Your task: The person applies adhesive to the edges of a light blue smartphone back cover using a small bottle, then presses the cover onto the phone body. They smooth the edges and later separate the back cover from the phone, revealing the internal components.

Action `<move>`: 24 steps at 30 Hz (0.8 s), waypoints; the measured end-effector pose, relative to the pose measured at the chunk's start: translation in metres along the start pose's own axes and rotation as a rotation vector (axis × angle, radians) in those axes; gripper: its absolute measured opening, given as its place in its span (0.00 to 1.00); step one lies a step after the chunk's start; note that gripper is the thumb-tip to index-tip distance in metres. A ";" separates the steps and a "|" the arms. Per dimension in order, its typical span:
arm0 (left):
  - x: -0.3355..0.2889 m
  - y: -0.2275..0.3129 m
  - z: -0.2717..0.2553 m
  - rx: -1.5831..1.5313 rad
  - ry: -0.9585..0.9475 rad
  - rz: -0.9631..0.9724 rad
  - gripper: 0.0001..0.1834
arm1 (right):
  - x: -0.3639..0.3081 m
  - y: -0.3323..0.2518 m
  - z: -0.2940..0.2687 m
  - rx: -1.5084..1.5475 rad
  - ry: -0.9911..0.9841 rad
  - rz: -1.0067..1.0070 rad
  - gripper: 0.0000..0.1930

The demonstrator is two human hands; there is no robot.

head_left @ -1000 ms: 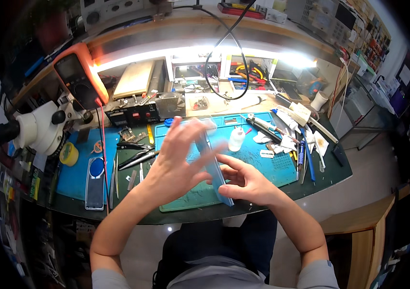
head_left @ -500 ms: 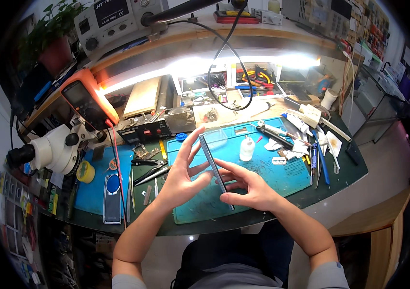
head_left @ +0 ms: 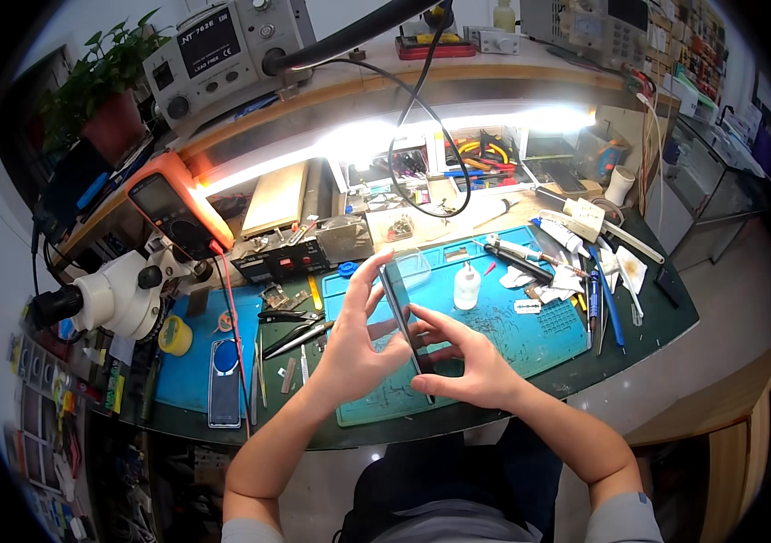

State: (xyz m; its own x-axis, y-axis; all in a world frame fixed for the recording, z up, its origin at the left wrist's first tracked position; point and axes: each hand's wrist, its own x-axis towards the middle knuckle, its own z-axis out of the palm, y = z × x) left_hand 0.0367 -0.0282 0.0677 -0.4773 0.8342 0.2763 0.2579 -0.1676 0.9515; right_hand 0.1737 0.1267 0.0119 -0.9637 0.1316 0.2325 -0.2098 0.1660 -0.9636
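Between my two hands a dark smartphone stands tilted, its edge and a sliver of its glossy face showing. My left hand grips it along the left side, fingers reaching up to its top end. On the other side, my right hand has its thumb near the lower end and its fingers against the face. They hold it above the blue work mat. A small white bottle stands on the mat beyond my right hand. Left of my left arm lies another phone-shaped piece with a round blue part at its top.
Pliers and tweezers lie left of the mat. A microscope and an orange multimeter with hanging leads stand at the left. Brushes, tubes and a blue tool crowd the right. A black cable loops down above the bench.
The phone has turned a little, so more of its face shows. Both hands keep their hold; the whole view has shifted slightly.
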 end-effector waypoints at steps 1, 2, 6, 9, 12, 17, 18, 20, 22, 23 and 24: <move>0.000 0.003 0.003 0.057 0.013 0.003 0.46 | -0.001 -0.001 0.002 -0.022 0.021 -0.016 0.48; 0.000 0.004 0.005 0.085 0.019 0.014 0.45 | -0.003 -0.002 0.004 -0.044 0.042 -0.032 0.49; -0.001 0.018 0.017 0.147 0.057 -0.002 0.43 | -0.007 -0.004 0.009 -0.139 0.100 -0.066 0.49; -0.001 0.020 0.023 0.204 0.079 0.003 0.42 | -0.011 -0.006 0.015 -0.202 0.154 -0.097 0.48; 0.001 0.015 0.029 0.228 0.114 0.051 0.42 | -0.012 -0.009 0.018 -0.209 0.180 -0.100 0.46; 0.000 0.004 0.033 0.211 0.139 -0.096 0.41 | -0.011 -0.009 0.017 -0.098 0.188 -0.061 0.46; 0.000 -0.003 0.031 0.144 0.117 -0.104 0.40 | -0.011 -0.009 0.016 -0.089 0.179 -0.058 0.46; -0.001 -0.004 0.030 0.038 0.085 -0.107 0.40 | -0.011 -0.010 0.013 -0.069 0.161 -0.051 0.47; -0.002 -0.009 0.028 0.101 0.102 -0.101 0.40 | -0.011 -0.014 0.013 -0.074 0.144 -0.023 0.47; -0.003 -0.011 0.028 0.133 0.112 -0.099 0.41 | -0.010 -0.015 0.013 -0.076 0.134 -0.010 0.47; -0.003 -0.009 0.029 0.143 0.109 -0.116 0.40 | -0.010 -0.016 0.012 -0.077 0.133 -0.005 0.47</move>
State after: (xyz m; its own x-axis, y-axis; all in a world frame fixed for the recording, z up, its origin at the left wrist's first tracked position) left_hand 0.0599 -0.0136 0.0547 -0.5970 0.7802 0.1865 0.3088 0.0090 0.9511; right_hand 0.1846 0.1112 0.0232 -0.9312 0.2577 0.2577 -0.1965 0.2405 -0.9506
